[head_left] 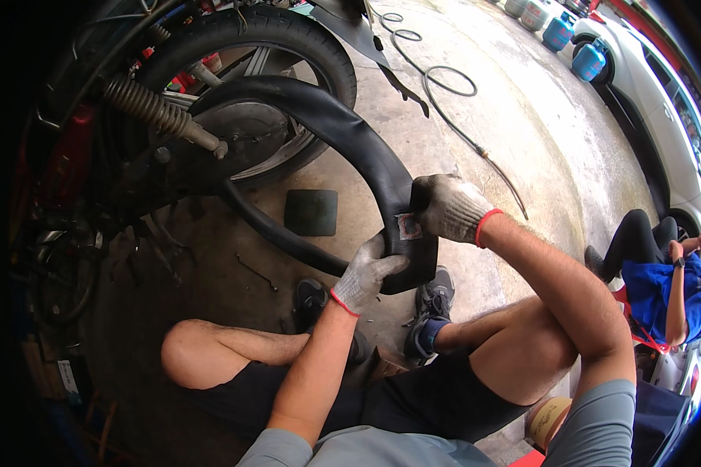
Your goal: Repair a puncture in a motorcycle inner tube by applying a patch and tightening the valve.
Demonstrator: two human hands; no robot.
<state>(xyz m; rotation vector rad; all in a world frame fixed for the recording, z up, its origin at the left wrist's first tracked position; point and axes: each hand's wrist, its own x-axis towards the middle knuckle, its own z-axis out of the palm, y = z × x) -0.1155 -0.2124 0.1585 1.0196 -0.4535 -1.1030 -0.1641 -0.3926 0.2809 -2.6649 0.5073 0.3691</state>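
Observation:
A black rubber inner tube (366,148) loops from the motorcycle's rear wheel toward me, its near part flattened and creased. On that flattened part sits a small square patch (409,226) with a pale border and a reddish middle. My left hand (368,272), in a white knit glove with a red cuff, is closed around the tube's near end, thumb on top, just below the patch. My right hand (453,208), gloved alike, is closed at the tube's outer edge, right above and beside the patch. Its fingertips are partly hidden against the black rubber.
The motorcycle's rear wheel (339,70) and spring shock absorber (160,113) stand at upper left. On the floor lie a dark square mat (310,212), a thin metal rod (255,272) and a coiled hose (436,78). Right: gas cylinders (558,33), a white car (650,101), a seated person (666,272).

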